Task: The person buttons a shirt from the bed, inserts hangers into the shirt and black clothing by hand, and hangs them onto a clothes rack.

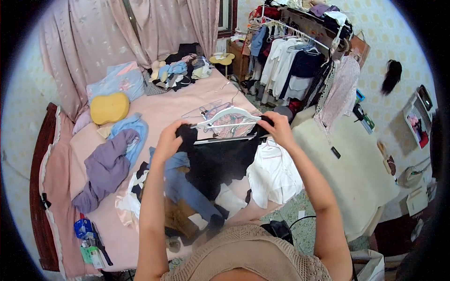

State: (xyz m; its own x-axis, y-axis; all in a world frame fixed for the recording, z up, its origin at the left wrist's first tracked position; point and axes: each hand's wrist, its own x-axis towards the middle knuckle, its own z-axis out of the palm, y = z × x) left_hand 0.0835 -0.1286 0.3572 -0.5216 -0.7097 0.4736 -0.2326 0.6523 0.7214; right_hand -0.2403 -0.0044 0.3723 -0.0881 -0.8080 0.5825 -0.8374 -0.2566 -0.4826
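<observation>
A black garment (218, 161) hangs in front of me on a white clothes hanger (229, 110), over the bed. My left hand (171, 139) is closed on the garment's left shoulder, near that end of the hanger. At the other shoulder my right hand (280, 129) pinches the black cloth by the hanger's end. Below my right hand lies a white shirt (276, 173). A blue-grey garment (176, 180) and a brown one (180, 218) lie nearer my body. Behind the held hanger, several loose hangers (199, 112) rest on the bed.
The pink bed (154, 110) carries a purple garment (110, 161), a yellow pillow (109, 108) and a clothes pile (178, 70). A full clothes rack (300, 33) stands at the back right. To my right is a cream-covered surface (337, 182) with a black remote (335, 152).
</observation>
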